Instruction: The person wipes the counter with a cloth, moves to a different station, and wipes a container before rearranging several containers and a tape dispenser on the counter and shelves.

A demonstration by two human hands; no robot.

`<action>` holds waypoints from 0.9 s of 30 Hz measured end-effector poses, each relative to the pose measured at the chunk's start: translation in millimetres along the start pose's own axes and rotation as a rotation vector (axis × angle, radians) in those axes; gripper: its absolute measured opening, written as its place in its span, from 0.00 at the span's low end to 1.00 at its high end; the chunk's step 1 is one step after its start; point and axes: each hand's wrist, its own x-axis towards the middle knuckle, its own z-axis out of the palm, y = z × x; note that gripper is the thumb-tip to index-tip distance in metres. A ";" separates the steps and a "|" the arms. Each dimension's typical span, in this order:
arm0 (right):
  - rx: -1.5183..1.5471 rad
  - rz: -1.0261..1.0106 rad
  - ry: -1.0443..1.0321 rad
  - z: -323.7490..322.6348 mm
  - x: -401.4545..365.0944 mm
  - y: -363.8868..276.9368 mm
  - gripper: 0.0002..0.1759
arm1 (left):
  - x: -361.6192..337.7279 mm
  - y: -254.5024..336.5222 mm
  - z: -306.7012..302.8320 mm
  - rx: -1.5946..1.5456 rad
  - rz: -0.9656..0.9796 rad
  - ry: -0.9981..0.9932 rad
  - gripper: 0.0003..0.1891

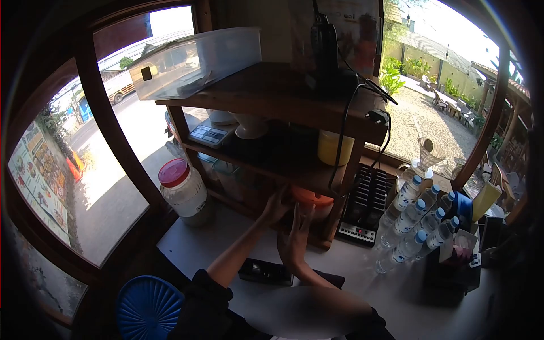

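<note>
In the head view, both my hands reach to the lower compartment of a dark wooden shelf (272, 164). My left hand (275, 206) is at the front of that compartment, fingers stretched up and forward, just left of an orange-lidded container (311, 196). Lower and closer to me, my right hand (294, 237) has its fingers upright and extended, the tips overlapping the container's front in this view. Shadow hides what lies deeper in the compartment. On the white table (238, 309) below my forearms lies a black box-like object (265, 272).
To the left stands a large jar with a red lid (174, 173). On the right are a black device with a button panel (359, 232) and several water bottles (409, 218). A clear plastic bin (198, 62) tops the shelf. Dark cables (343, 136) hang down its right side.
</note>
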 end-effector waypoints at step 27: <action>-0.234 -0.267 -0.033 -14.4 28.4 61.2 0.31 | 56.8 -26.5 -15.1 -0.178 -0.040 -0.059 0.22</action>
